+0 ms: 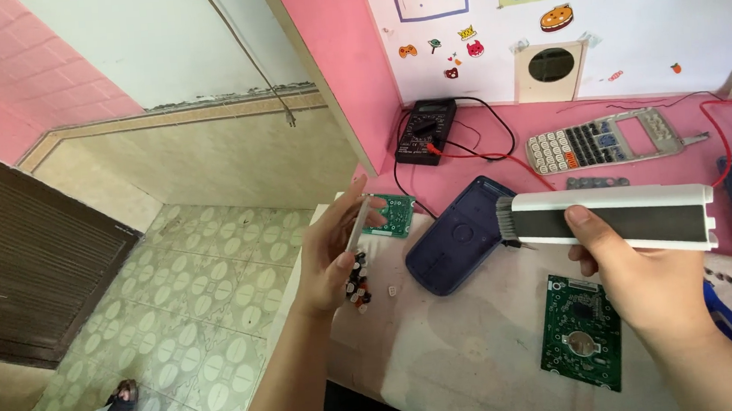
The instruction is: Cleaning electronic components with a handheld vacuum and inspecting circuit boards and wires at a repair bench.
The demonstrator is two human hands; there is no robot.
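At the near edge of the pink counter (653, 138), the person's left hand (335, 255) is raised with its palm turned inward, thumb and fingers pinched on a thin pale strip-like part (359, 223) held almost upright, just above a cluster of small black and white loose keys (358, 282) lying close to the counter's lip. The right hand (646, 276) comes in from the lower right, wrist bent, its grip closed round the underside of a long white bar-shaped brush with a dark face and grey bristles at its left end (612, 221); the bristles hover over the dark blue plastic calculator back shell (460, 235). I would judge the loose keys to be the weak point: they sit so near the edge that a sweep of the bristles or a nudge from the left wrist could send them down onto the tiled floor (184, 304). The thin part looks lightly held and could slip. A green circuit board with a round coin-cell holder (579, 332) lies flat below the brush, and a smaller green board (397, 214) lies behind the left hand, both open to being knocked.
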